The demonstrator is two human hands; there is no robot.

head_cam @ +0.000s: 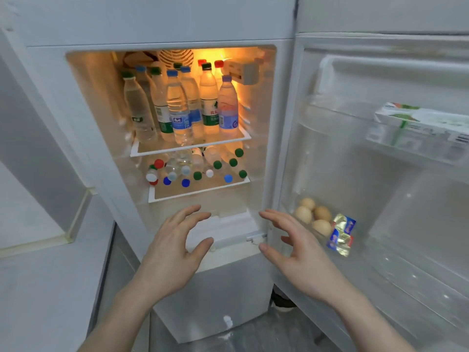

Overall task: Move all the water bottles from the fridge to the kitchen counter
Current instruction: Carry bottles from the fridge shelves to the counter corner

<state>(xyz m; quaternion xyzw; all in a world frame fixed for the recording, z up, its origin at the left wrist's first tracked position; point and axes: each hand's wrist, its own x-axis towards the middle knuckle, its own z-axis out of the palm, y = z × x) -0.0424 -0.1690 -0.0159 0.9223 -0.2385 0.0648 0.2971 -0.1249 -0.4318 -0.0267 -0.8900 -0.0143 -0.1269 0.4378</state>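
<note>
The white fridge [162, 26] stands with its door swung wide to the right, and its inside is lit yellow. Several water bottles [179, 110] with blue, green and red caps stand upright on the upper shelf [193, 147]. More bottles [198, 166] lie on the lower shelf [200, 190], their caps pointing at me. My left hand [175, 247] and my right hand [299, 252] hover in front of the fridge below the lower shelf, palms facing each other, fingers spread and loosely bent. Neither hand holds or touches anything.
The open door [380, 174] fills the right side; its lower rack holds several eggs [313, 215] and foil packets [342, 233], and its upper rack holds a carton [421, 120]. A pale counter [30, 288] lies at the left beside a wall.
</note>
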